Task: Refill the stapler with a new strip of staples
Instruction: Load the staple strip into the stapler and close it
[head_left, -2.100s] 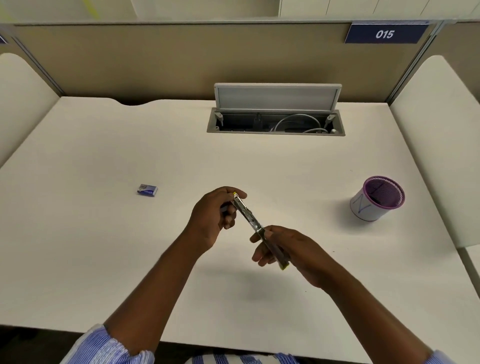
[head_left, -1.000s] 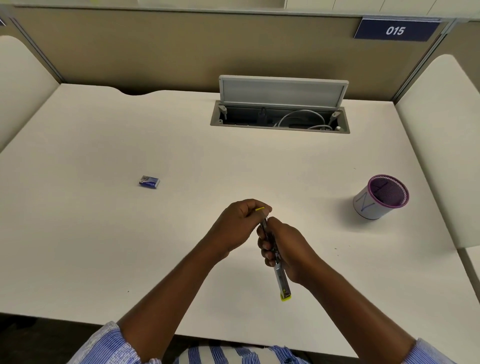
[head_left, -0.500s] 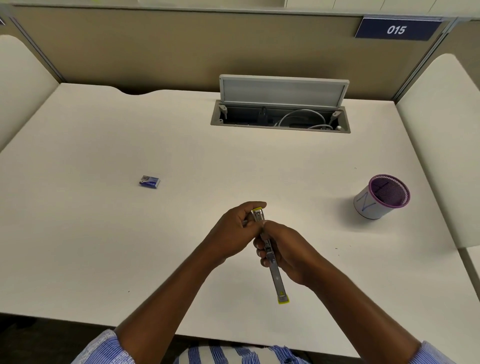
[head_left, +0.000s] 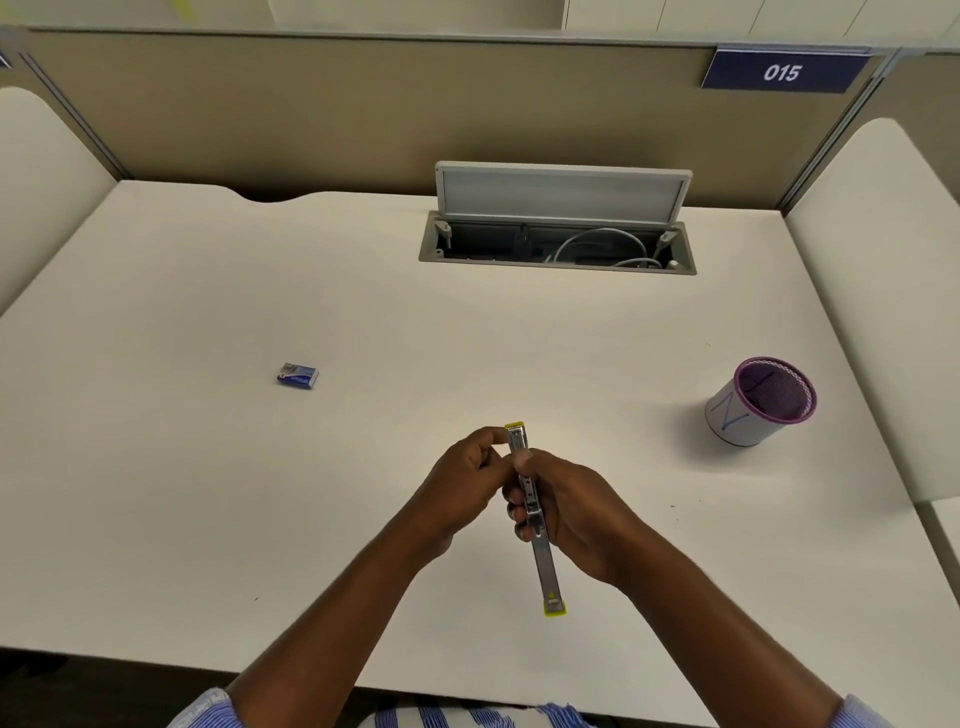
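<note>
Above the white desk, the right hand grips the slim metal stapler mid-length — yellow tips at both ends — while the left hand pinches its far end. A small blue staple box lies well to the left; a purple-rimmed mesh cup stands to the right.

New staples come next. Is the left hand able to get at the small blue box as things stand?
Probably yes. The box lies alone on the desk to the left, nothing between. But the left hand is pinching the stapler tip, so it must let go first.
</note>
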